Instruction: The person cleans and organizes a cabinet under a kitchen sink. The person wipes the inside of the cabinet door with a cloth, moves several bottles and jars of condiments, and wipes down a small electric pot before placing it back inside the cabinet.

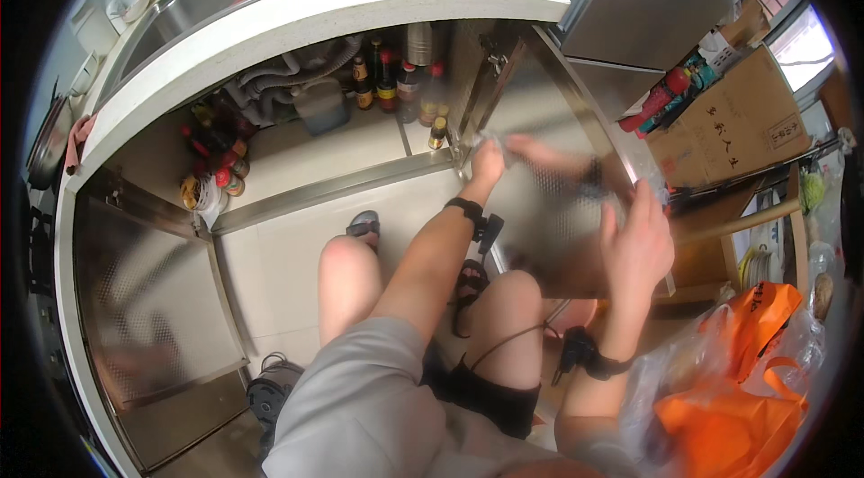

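A metal cabinet door (540,93) stands open at the right under the counter. My left hand (488,161) is closed on a pale, crumpled cloth or tissue (487,139) against the door's inner face, near its hinge side. The shiny panel mirrors that hand. My right hand (638,235) is at the door's outer free edge, fingers extended, with part of the grip hidden. Inside the cabinet, a small sauce bottle (437,134) stands by the front rail, and several taller bottles (387,83) are behind it.
Grey drain hoses and a plastic container (320,107) fill the cabinet's back. More jars (229,181) stand at its left. A second door (162,302) hangs open at left. Orange bags (736,410), a cardboard box (729,113) and a fire extinguisher (658,100) are at right. A sink (196,12) is above.
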A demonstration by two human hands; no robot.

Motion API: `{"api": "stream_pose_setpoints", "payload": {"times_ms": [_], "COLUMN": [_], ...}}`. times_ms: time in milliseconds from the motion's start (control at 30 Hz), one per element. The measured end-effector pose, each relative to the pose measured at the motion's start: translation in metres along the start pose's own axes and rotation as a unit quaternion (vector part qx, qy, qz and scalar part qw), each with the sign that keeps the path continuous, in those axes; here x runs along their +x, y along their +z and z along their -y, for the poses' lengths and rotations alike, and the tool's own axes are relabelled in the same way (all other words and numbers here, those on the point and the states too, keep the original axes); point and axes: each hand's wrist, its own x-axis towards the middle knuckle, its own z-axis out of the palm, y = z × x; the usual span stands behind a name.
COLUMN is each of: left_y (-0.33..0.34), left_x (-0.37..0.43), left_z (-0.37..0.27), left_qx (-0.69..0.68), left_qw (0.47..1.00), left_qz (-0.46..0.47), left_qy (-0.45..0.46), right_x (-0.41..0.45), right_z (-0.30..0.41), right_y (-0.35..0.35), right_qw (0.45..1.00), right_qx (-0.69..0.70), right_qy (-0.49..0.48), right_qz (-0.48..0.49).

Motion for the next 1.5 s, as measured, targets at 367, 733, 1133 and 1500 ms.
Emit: {"api": "stream_pose_setpoints", "payload": {"times_ms": [367,733,1133,1500], "left_y": [-0.033,0.033,-0.004,0.019], "left_x": [0.023,-0.023,-0.077,-0.136], "left_z": [-0.172,0.052,-0.162,-0.132], "left_qx": [-0.245,-0.112,-0.187,-0.227], "left_qw": [0.947,0.975,0.971,0.965], "left_qz": [-0.079,0.011,-0.042,-0.060], "left_qy": [0.191,-0.193,0.142,0.113], "right_x": [-0.006,0.009,0.006,0.013], "right_z": [0.000,0.015,-0.021,-0.033], "right_y": [0.004,-0.003,-0.003,-0.013], "right_qw": [0.999,0.998,0.992,0.961], "right_qx": [-0.024,0.037,0.059,0.192], "right_qy": [-0.023,-0.041,-0.007,-0.007], "right_qz": [0.003,0.022,0.111,0.199]}}
